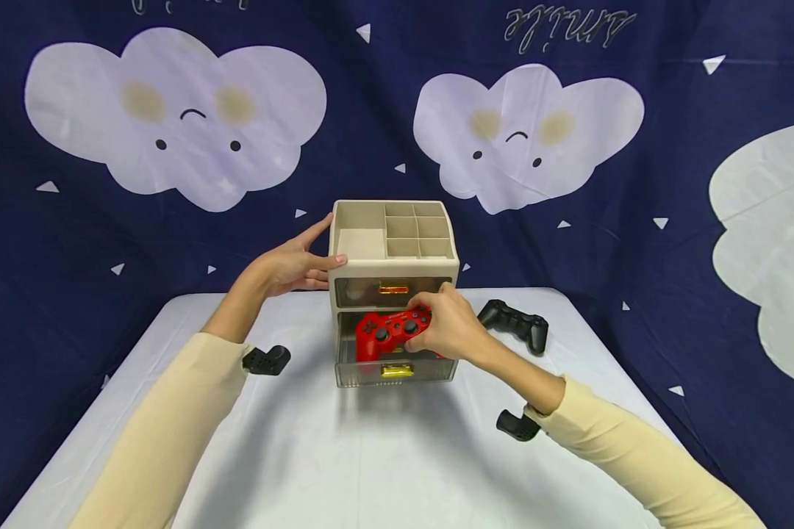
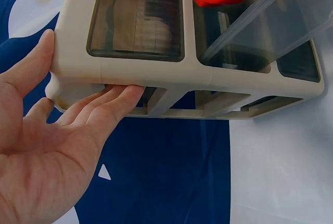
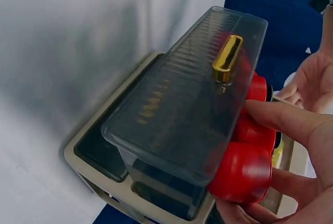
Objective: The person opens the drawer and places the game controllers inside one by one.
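Your right hand (image 1: pixel 453 323) covers the right part of the red controller (image 1: pixel 373 336) it holds, and the markings (image 1: pixel 395 316) left of your fingers (image 1: pixel 422 300) are too small to read. Behind the grip, your wrist (image 1: pixel 481 345) hides one end of the black controller (image 1: pixel 514 322). Below the grip, the pulled-out drawer (image 1: pixel 357 375) blocks the head camera from the lower front of the cabinet (image 1: pixel 397 264); what lies under the red controller is hard to say. Well left of the grip, the head view's bottom edge cuts off your left sleeve (image 1: pixel 162 430).

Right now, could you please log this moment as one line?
left hand: touches organizer | right hand: grips red controller, partly in open drawer | black controller: on table, right of organizer
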`<action>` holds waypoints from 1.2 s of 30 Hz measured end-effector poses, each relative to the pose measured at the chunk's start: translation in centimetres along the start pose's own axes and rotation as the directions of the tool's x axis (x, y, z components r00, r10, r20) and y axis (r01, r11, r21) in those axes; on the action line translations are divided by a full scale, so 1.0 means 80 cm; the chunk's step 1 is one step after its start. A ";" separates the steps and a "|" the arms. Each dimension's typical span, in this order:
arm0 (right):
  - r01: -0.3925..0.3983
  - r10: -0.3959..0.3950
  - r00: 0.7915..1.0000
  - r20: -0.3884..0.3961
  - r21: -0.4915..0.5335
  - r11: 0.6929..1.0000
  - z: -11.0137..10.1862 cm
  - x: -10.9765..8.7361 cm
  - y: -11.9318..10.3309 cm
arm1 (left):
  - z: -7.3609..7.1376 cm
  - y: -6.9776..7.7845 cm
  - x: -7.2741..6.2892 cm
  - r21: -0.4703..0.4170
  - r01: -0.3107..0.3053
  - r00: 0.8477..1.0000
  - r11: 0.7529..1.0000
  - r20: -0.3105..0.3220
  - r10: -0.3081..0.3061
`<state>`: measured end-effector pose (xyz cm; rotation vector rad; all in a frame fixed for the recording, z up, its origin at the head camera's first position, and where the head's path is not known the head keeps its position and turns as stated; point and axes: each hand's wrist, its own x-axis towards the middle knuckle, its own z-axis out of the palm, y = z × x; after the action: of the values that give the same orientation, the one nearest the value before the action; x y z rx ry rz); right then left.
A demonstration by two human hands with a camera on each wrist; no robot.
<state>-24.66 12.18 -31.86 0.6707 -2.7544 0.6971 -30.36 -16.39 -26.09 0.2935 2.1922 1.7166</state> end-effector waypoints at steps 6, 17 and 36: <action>-0.021 0.021 0.999 0.031 -0.003 1.000 0.009 0.000 0.004 | 0.001 -0.002 0.002 -0.008 0.000 1.000 1.000 -0.001 0.000; -0.057 0.057 0.997 0.048 -0.004 0.998 0.016 0.000 0.006 | -0.001 -0.002 -0.001 -0.004 0.001 1.000 1.000 -0.005 -0.001; -0.017 0.017 0.995 0.098 0.001 1.000 0.027 -0.003 0.019 | 0.001 -0.001 0.001 0.000 0.003 1.000 1.000 -0.012 -0.003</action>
<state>-25.43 12.39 -34.43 0.7008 -2.8523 0.6873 -30.40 -16.29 -26.18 0.2803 2.1994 1.7213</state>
